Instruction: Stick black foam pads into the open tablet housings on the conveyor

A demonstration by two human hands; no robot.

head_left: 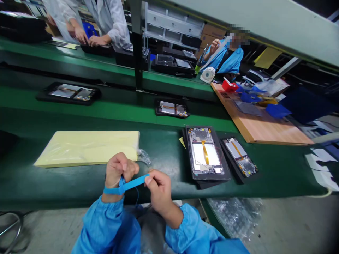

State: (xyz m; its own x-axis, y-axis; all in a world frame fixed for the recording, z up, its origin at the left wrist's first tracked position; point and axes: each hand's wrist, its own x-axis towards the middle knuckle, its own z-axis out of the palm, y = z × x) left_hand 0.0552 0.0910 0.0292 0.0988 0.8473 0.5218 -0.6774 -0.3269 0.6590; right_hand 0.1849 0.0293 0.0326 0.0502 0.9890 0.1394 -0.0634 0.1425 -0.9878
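Observation:
A blue wrist strap (124, 186) is wrapped round my left wrist, its loose end stretched to the right. My right hand (159, 190) pinches that loose end between thumb and fingers. My left hand (119, 169) is curled into a fist just above the strap, close to the front edge of the green bench (164, 155). Two opened tablets (205, 153) (239, 159) with orange flex cables lie on black trays to the right of my hands.
A yellow sheet stack (87, 148) in clear wrap lies left of centre. Two more trays with devices (70, 92) (171, 108) sit on the conveyor behind. A wooden board (254, 123) with blue items is at right. Other people work across the line (100, 21) (227, 53).

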